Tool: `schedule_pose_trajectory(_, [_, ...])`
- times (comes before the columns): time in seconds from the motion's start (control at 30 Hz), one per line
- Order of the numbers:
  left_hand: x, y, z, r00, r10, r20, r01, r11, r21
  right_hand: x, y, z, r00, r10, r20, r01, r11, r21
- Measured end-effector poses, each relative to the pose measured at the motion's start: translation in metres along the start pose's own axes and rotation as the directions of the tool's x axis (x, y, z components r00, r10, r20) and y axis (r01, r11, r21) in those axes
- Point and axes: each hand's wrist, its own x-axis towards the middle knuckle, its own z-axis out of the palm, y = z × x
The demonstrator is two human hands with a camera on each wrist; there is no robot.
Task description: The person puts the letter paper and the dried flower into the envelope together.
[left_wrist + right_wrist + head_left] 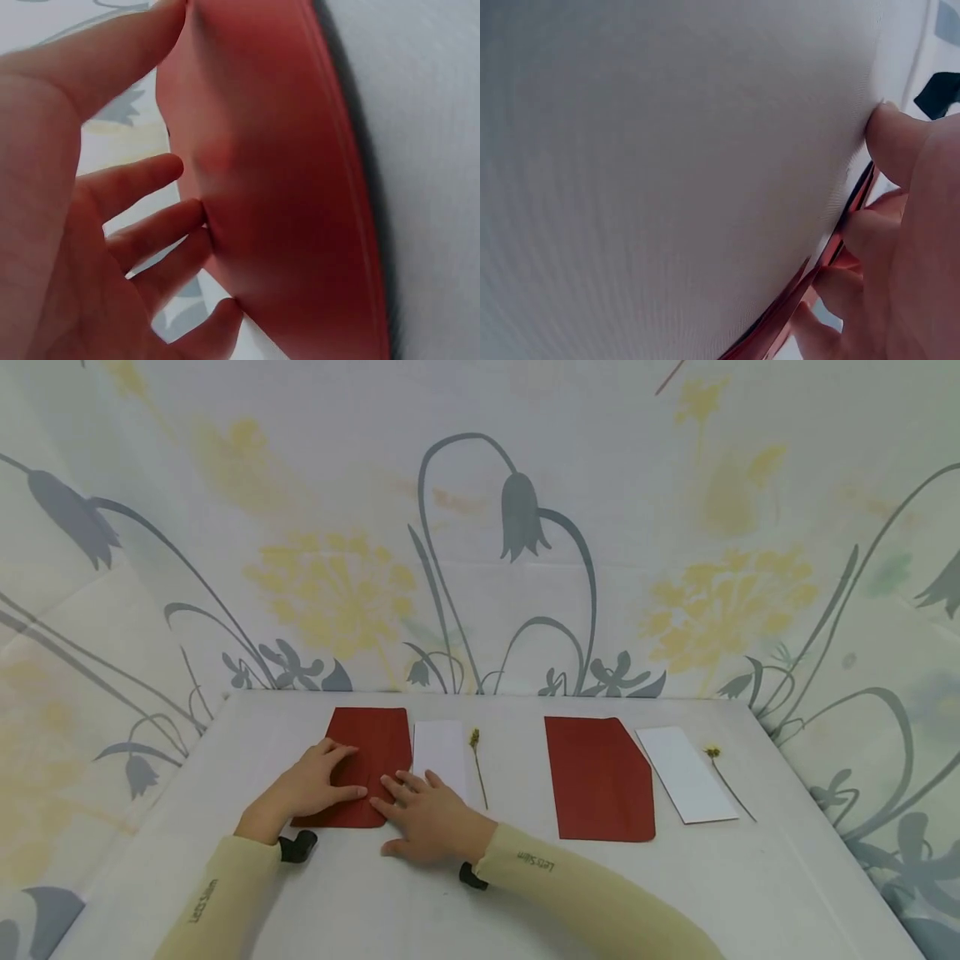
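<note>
A red paper envelope (372,739) lies flat on the white-covered table, under both hands. My left hand (311,785) rests on its left part, fingers and thumb spread apart with the tips pressing the paper. In the left wrist view the fingertips touch the red surface (292,187). My right hand (431,822) is at the envelope's lower right edge, its fingers reaching forward over the lower end of a white card (441,747). In the right wrist view the fingertips are right at the red edge (780,319), and the thumb is on the cloth.
Right of the white card lies a dried yellow flower (477,756) on a thin stem. Farther right are a second red envelope (600,781), another white card (686,772) and another dried flower (714,753). A flower-printed curtain (480,568) stands behind the table.
</note>
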Motion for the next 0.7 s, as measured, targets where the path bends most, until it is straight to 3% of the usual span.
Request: schedule_pose_trajectory(0.7, [0.0, 0.012, 0.002, 0.999, 0.02, 0.037, -0.02, 1.0, -0.004, -0.004, -0.003, -0.012, 0.998, 0.022, 0.06, -0.021, 0.999, -0.027])
